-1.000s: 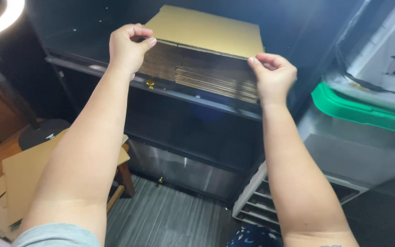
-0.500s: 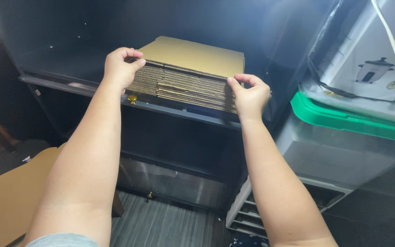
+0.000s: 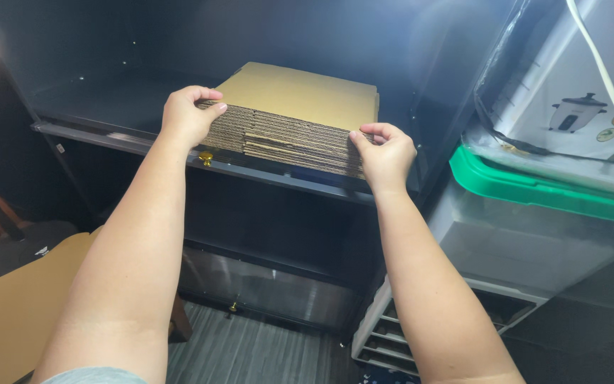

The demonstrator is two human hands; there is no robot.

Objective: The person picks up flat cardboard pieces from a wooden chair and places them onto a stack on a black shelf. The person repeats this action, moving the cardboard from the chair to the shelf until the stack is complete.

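Two hands [image 3: 186, 117] [image 3: 386, 156] — cardboard stack [image 3: 300, 117], shelf [image 3: 108, 135].

A cardboard stack [image 3: 296, 117] lies on the shelf [image 3: 94, 107], a lidded bin [image 3: 534, 213] at its right.

I am reaching into a dark shelf bay [image 3: 108, 107] where a stack of flattened cardboard [image 3: 300, 121] is filling the middle. Open room is lying to its left, over bare shelf. To the right, the cabinet's side wall [image 3: 435, 121] is standing close, and a clear plastic bin with a green lid [image 3: 534, 188] is crowding in beyond it. Above the stack, dark space is staying open.
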